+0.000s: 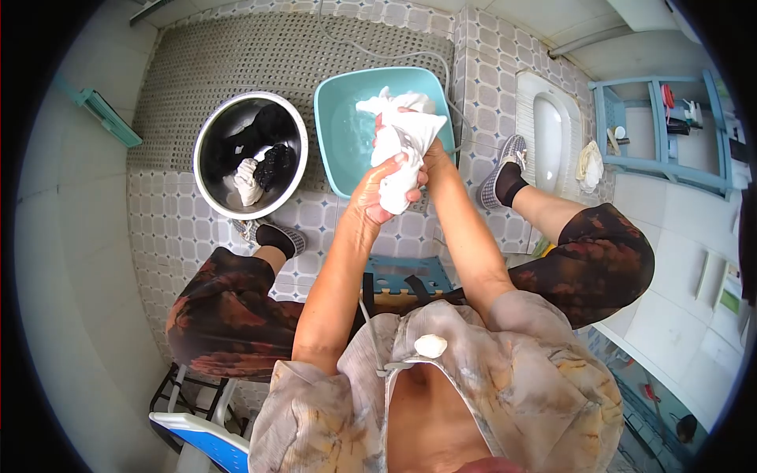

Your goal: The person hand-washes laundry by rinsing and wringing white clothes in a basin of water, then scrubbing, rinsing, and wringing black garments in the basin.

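Observation:
A bunched, twisted white cloth (406, 146) is held in both my hands over the near right part of a turquoise basin (335, 162). My left hand (377, 189) wraps round the cloth's lower end, fingers closed. Farther up and to the right, my right hand (430, 154) grips the cloth, partly hidden behind it. Water shows in the basin beneath the cloth. To the left stands a round metal bowl (206, 189) with black cloth (268, 126) and a smaller white cloth (247, 183) inside.
A grey perforated mat (181, 79) lies under the bowl. A thin hose (378, 55) runs behind the basin. At the right are a squat toilet (550, 134), a crumpled cloth (590, 167) and a blue shelf (654, 164). A blue-topped folding stool (206, 441) stands at the lower left.

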Available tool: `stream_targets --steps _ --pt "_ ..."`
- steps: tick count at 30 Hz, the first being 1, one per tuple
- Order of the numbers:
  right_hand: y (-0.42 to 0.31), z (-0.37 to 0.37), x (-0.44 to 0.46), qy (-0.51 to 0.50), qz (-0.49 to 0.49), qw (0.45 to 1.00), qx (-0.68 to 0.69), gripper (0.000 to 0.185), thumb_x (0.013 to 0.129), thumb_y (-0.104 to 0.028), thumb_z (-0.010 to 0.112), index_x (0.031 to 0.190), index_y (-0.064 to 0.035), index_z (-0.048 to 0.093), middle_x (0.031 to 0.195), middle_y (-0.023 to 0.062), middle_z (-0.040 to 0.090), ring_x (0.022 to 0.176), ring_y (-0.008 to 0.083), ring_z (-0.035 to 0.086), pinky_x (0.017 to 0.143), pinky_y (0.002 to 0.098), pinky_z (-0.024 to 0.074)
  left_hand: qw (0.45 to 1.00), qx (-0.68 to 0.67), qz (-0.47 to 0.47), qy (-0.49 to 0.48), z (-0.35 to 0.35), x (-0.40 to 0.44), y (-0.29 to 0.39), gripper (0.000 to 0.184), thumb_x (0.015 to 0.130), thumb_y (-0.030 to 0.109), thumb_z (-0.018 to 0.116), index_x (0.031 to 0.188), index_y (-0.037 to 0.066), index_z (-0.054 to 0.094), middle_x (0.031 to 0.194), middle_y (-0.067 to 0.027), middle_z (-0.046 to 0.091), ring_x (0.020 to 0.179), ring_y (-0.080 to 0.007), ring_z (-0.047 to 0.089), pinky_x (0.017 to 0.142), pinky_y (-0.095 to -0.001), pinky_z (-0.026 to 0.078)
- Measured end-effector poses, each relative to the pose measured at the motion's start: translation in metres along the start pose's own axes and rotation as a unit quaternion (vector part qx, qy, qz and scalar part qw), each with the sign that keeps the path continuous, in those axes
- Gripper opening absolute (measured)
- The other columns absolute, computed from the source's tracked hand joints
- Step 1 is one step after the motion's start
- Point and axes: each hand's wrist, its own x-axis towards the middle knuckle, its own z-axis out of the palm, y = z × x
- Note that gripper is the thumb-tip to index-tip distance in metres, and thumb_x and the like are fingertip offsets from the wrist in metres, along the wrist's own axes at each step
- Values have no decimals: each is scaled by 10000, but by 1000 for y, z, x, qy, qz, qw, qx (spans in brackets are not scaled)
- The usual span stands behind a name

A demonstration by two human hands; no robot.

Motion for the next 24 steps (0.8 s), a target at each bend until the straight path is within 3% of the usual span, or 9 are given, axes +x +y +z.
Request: stream_targets --steps 4,7,10,12,15,18,20,23,24 --pt "-14 23 -10 116 -5 957 -267 327 764 -198 712 1032 -38 615 844 76 639 721 175 623 649 321 539 966 219 16 136 0 13 -4 415 778 160 715 1095 -25 520 783 -102 591 667 -194 598 480 -295 506" --pt "-19 15 2 99 -21 910 -402 341 744 -160 701 1038 -12 611 853 84 629 740 185 606 681 308 511 897 333 86 278 -4 28 -16 379 743 138 724 1052 -32 585 839 -119 644 712 -220 642 585 -330 521" --pt "-5 8 22 143 -164 759 -614 319 745 -152 681 1004 23 615 867 106 632 781 240 614 735 330 510 831 410 124 355 -15 40 -17 419 680 177 760 1014 -44 637 924 -152 679 791 -249 670 671 -349 515" --pt "0 9 30 178 -135 647 -729 338 744 -165 670 1011 36 621 929 198 655 875 336 639 806 385 506 773 457 131 421 -27 51 -19 409 629 174 788 946 -51 660 888 -169 687 792 -273 679 697 -356 519" --pt "11 12 32 209 -66 525 -823 375 731 -170 670 1053 18 626 1021 283 632 963 406 619 836 443 494 758 464 172 425 -70 75 -36 736 606 287 814 1178 -69 517 971 -193 672 899 -316 668 783 -391 513" --pt "10 -1 37 241 -21 509 -826 395 740 -166 668 1088 13 613 1020 234 656 926 352 651 812 407 510 745 518 159 390 -62 59 -32 1120 600 364 815 1423 -43 174 1201 -259 552 1068 -351 596 860 -389 504" --pt "-5 -12 30 208 -30 633 -745 414 761 -163 662 1131 10 592 1031 194 662 892 305 664 767 382 527 707 552 156 414 -42 58 -36 1138 642 355 792 1467 -14 99 1258 -252 519 1130 -306 562 867 -369 499" --pt "-39 -6 14 222 98 726 -644 439 797 -164 648 1187 16 556 1046 148 658 847 248 669 712 356 551 807 484 235 243 -57 82 -36 1288 680 356 777 1445 47 -212 1385 -286 351 1212 -328 487 923 -393 491" --pt "-46 4 5 238 164 738 -610 447 810 -166 643 1204 20 544 1051 135 654 834 231 667 696 349 558 876 375 228 199 -47 77 -32 1246 694 333 768 1454 54 -179 1363 -284 363 1178 -341 506 895 -413 507"
